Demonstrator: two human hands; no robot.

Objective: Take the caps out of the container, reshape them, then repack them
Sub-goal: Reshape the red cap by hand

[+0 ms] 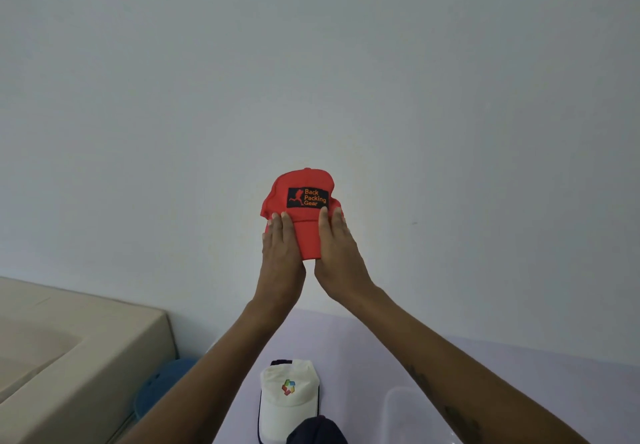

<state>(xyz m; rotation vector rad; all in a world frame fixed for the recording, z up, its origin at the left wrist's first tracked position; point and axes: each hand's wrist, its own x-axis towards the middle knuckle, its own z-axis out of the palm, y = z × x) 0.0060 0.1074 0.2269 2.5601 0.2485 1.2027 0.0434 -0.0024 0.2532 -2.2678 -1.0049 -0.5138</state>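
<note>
Head view: the red cap [300,201] is held up in front of the wall, squeezed between both palms. The left hand [281,246] presses its left side and the right hand [337,253] its right, each equally near. Its long axis runs upright, brim pointing down between the wrists and crown above the fingertips. The crown looks dented, with a black logo patch facing the camera. A white cap [289,398] lies on the counter [363,357] well below.

Pale lilac surface [363,357] low beneath the raised grip, white cap [289,398] with a coloured logo lying on it below the grip, dark cap [317,431] overlapping its near edge, clear plastic container [408,412] to the right.
</note>
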